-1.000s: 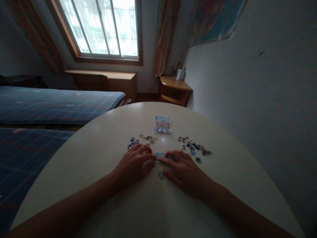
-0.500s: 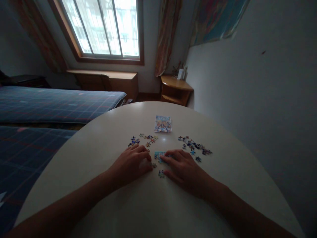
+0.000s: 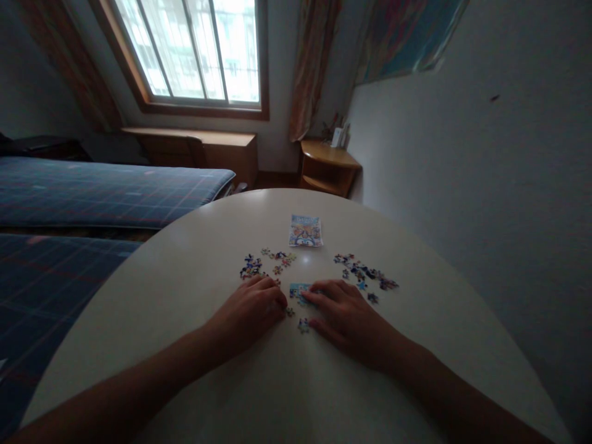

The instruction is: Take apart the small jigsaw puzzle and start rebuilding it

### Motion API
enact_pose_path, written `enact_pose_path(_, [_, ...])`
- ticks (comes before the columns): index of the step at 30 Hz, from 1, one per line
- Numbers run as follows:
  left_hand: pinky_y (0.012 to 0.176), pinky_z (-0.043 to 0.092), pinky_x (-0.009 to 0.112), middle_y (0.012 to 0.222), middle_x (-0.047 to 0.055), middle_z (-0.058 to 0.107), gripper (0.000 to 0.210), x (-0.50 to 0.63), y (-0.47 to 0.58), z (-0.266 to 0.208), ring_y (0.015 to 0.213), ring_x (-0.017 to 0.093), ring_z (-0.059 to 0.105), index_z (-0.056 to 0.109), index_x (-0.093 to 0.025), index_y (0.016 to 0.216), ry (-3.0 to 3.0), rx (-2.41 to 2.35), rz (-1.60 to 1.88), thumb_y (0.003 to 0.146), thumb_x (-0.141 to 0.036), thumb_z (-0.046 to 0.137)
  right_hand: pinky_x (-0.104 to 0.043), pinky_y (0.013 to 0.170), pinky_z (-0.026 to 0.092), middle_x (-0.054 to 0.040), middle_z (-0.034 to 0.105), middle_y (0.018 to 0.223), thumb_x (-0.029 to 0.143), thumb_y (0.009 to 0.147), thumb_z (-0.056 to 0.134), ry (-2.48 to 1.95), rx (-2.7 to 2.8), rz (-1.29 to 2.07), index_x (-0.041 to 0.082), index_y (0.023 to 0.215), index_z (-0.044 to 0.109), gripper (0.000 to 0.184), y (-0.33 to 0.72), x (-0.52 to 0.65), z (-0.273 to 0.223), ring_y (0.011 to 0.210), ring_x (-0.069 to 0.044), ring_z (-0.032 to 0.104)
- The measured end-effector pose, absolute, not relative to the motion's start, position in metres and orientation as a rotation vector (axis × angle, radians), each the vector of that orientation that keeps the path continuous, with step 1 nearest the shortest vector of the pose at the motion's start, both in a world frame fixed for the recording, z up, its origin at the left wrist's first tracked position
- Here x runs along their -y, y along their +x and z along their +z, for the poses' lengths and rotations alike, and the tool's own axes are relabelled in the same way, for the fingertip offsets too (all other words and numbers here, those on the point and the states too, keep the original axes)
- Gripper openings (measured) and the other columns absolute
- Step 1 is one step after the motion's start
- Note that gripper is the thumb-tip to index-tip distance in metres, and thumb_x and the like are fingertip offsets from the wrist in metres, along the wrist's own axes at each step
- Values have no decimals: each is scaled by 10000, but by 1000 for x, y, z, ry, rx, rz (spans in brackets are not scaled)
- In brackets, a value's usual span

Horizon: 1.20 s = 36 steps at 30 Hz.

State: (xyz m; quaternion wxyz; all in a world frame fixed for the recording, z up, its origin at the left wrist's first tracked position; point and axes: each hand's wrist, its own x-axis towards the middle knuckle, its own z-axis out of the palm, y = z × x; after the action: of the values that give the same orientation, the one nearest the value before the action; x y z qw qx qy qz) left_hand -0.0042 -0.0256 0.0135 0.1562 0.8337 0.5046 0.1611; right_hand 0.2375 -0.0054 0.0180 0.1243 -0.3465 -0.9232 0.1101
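Note:
My left hand point(image 3: 256, 308) rests on the table with its fingers curled together; whatever they may hold is hidden. A loose jigsaw piece point(image 3: 290, 312) lies just beyond its fingertips. My right hand point(image 3: 345, 314) is open, its fingers lying over a small joined strip of jigsaw puzzle point(image 3: 298, 290) with a blue top edge, covering its right part. The right thumb is spread away from the fingers, close beside another loose jigsaw piece point(image 3: 303, 325).
A pile of jigsaw pieces point(image 3: 252, 265) lies beyond my left hand, and a second pile point(image 3: 365, 271) beyond my right. A printed picture packet point(image 3: 306, 231) sits farther back on the round white table point(image 3: 222, 228). A bed point(image 3: 111, 191) stands at the left, a wall at the right.
My left hand's fingers have closed down toward the thumb, which was visible apart from them before. My right hand stays almost still over the joined puzzle strip.

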Motion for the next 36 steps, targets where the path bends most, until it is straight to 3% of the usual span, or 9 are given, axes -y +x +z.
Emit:
enact_pose_path(12, [879, 492, 372, 1014, 54, 677, 78, 22, 0, 6, 955, 209, 598, 645, -189, 940, 2637, -1380, 539, 949, -212, 571, -503, 1061, 388, -125, 585, 1319, 331, 939, 577, -1010, 2691, 328, 232, 1351, 556, 424, 237, 5, 20, 1231, -280, 502])
enact_pose_path(24, [686, 518, 304, 796, 37, 676, 198, 21, -1, 10, 762, 186, 614, 621, -176, 874, 2867, -1403, 690, 991, -219, 468, -497, 1047, 397, -118, 586, 1318, 315, 933, 586, -996, 2692, 316, 246, 1347, 555, 421, 237, 6, 20, 1225, -280, 504])
enact_pose_path(36, [762, 518, 316, 914, 30, 696, 119, 23, -6, 15, 865, 179, 616, 628, -203, 892, 2847, -1106, 579, 936, -264, 536, -500, 1050, 401, -118, 581, 1313, 308, 931, 587, -1001, 2679, 343, 238, 1339, 559, 415, 237, 7, 21, 1230, -276, 496])
